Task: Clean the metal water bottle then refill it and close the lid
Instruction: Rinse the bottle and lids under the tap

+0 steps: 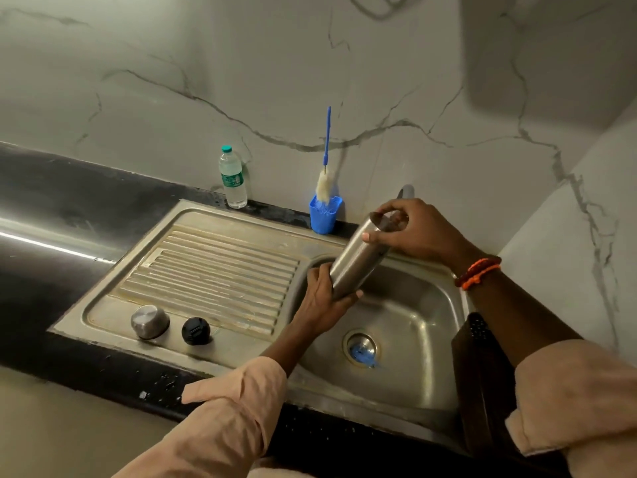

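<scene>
Cylindrical brushed-steel water bottle (pixel 356 260) tilted over steel sink basin (pixel 413 326). Left hand (pixel 324 301) closed around its lower end; right hand (pixel 413 229) curled over its upper end. Black round lid (pixel 195 330) lies well left of left hand.

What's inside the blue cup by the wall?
The blue cup holds a bottle brush, white bristles down, blue handle sticking up. The cup's bottom is hidden by its wall.

We stand in a home kitchen: steel sink (pixel 406 305) with ribbed drainboard (pixel 213 270), dark desk (pixel 51 208), marble-veined wall (pixel 241 63).
</scene>
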